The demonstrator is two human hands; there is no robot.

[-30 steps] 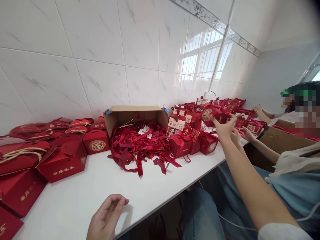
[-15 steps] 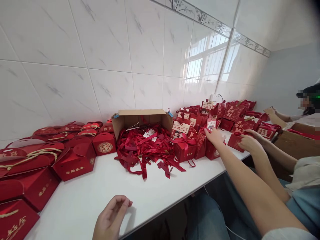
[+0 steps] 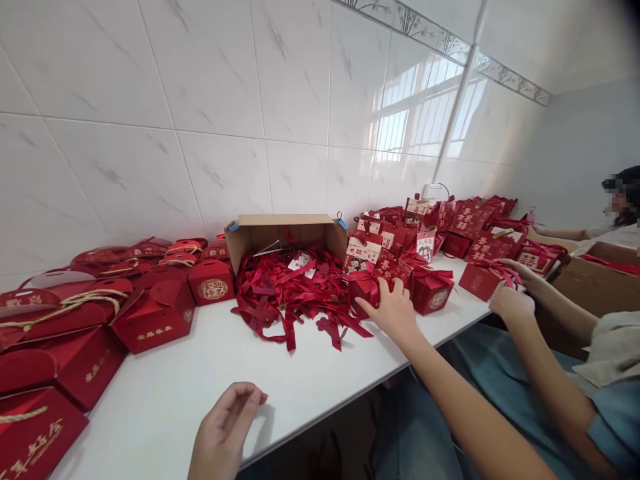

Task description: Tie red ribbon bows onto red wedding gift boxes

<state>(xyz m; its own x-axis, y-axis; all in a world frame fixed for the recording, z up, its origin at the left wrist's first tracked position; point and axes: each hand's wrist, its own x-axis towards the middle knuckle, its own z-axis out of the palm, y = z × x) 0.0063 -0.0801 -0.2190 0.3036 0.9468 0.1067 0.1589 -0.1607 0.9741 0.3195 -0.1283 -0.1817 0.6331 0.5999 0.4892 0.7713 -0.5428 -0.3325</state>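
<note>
Low in the view, my left hand [image 3: 227, 427] hovers over the near edge of the white table [image 3: 200, 360]. Its fingers curl in toward the thumb with nothing visible between them. My right hand [image 3: 393, 310] is on a small red gift box [image 3: 362, 288] with a ribbon bow. The thumb lies across its front and the fingers reach over its right side, hiding much of it. Just right of that hand stands another red gift box [image 3: 431, 293] with a round gold print and a bow. A picture tag [image 3: 425, 247] shows above it.
A cardboard box [image 3: 287, 219] lies on its side, spilling red ribbons [image 3: 295, 287]. Larger red boxes with rope handles [image 3: 153, 320] line the left. More red packages [image 3: 480, 220] fill the back right. At right a co-worker's hands [image 3: 515, 300] hold a red box.
My right hand has left the tag and moved left and nearer, onto the bow-tied gift box. The tag now stands by itself. My left hand has hardly moved.
</note>
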